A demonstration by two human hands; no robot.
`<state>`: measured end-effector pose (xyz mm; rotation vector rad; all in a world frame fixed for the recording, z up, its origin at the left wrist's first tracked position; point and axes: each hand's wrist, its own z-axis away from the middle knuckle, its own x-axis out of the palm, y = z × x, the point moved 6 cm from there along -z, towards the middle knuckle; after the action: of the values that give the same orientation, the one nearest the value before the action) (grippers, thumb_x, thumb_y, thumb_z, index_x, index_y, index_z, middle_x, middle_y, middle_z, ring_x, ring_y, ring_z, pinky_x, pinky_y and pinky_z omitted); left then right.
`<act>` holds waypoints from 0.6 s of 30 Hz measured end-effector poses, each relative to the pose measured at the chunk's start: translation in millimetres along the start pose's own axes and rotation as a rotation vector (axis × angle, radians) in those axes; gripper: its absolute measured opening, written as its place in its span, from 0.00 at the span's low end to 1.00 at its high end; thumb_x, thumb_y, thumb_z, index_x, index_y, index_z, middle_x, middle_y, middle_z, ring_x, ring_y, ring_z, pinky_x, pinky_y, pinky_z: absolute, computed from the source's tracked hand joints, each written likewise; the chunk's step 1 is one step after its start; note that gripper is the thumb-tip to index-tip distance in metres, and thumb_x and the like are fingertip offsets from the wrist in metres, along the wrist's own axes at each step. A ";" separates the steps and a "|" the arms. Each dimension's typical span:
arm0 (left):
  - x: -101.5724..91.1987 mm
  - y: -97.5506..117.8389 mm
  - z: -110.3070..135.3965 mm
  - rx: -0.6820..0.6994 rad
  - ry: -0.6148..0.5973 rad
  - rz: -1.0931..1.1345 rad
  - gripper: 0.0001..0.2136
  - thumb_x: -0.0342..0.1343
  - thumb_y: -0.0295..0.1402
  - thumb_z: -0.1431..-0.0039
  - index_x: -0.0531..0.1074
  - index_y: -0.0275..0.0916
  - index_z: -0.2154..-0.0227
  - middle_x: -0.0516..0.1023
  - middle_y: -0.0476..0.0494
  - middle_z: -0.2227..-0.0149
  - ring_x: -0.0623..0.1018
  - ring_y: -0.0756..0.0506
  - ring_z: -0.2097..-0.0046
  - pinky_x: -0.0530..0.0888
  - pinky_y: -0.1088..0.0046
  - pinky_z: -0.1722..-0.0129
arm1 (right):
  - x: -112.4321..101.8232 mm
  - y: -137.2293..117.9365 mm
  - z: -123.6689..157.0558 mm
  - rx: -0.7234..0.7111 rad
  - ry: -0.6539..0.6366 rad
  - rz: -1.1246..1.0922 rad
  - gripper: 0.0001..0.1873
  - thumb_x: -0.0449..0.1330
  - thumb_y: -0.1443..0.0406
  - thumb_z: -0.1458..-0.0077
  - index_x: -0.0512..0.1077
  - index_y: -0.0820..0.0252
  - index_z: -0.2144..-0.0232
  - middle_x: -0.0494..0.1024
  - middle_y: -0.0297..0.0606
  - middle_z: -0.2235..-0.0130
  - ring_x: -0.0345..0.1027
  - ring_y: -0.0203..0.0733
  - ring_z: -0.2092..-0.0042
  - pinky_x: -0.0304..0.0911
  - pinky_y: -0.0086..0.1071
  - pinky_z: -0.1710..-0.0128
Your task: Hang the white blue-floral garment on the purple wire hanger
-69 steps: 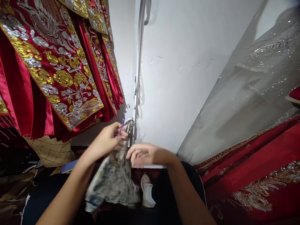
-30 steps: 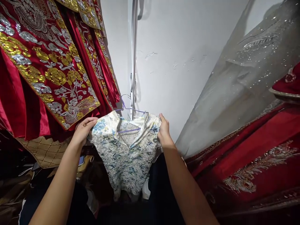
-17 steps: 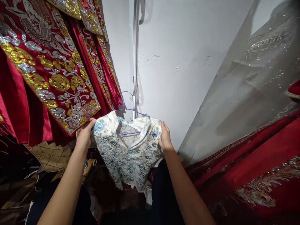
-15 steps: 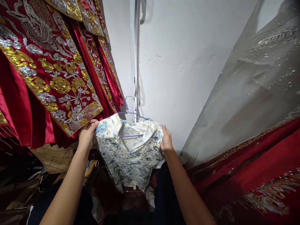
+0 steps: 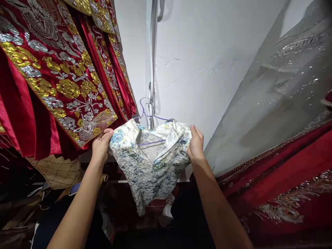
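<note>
A floral blouse (image 5: 153, 176) in white, blue and grey hangs in front of me on a thin purple hanger (image 5: 143, 110). Its V-shaped neckline faces me, and the hanger's lower bar shows inside the opening. My left hand (image 5: 102, 142) pinches the blouse at its left shoulder edge, thumb on top. At the opposite shoulder edge, my right hand (image 5: 196, 142) grips the cloth, its fingers partly hidden behind. Both arms reach forward and the fabric is spread between the hands.
Red garments (image 5: 70, 86) with gold and silver sequins hang at left, close to my left hand. A metal pole (image 5: 150, 69) stands against the white wall (image 5: 202, 41). Sheer beaded fabric (image 5: 272, 90) and red embroidered cloth (image 5: 285, 173) fill the right side. A quilted tan item (image 5: 58, 173) lies lower left.
Both hands and the blouse have shifted right in view, with the right hand moving farther. The blouse is spread wider, and its hanger has moved slightly up and right.
</note>
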<state>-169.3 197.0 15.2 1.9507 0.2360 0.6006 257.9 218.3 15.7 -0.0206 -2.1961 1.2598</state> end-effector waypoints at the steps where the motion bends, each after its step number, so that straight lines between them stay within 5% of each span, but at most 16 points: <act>1: 5.4 -0.3 4.7 -0.025 -0.048 0.000 0.16 0.70 0.37 0.59 0.78 0.35 0.68 0.80 0.46 0.69 0.78 0.48 0.67 0.74 0.74 0.64 | -6.1 -1.8 1.8 0.013 0.023 -0.002 0.21 0.65 0.52 0.47 0.75 0.62 0.58 0.79 0.42 0.53 0.68 0.47 0.43 0.60 0.44 0.39; 7: 9.5 5.0 15.5 0.006 -0.159 -0.012 0.14 0.71 0.35 0.58 0.78 0.35 0.68 0.80 0.46 0.71 0.77 0.51 0.69 0.72 0.78 0.66 | -29.2 -0.8 26.6 0.087 0.116 -0.007 0.21 0.66 0.53 0.50 0.75 0.64 0.61 0.81 0.42 0.58 0.73 0.47 0.48 0.63 0.43 0.42; 18: -17.2 14.9 -7.5 0.253 0.114 -0.079 0.14 0.68 0.36 0.55 0.77 0.36 0.66 0.78 0.47 0.70 0.77 0.50 0.68 0.74 0.76 0.65 | 25.3 -29.4 14.1 0.115 -0.075 0.194 0.19 0.64 0.55 0.45 0.75 0.61 0.56 0.76 0.45 0.45 0.63 0.47 0.38 0.54 0.42 0.35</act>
<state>-189.3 189.1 25.8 2.1401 0.4781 0.6561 238.0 198.7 46.1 -0.1460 -2.2241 1.5144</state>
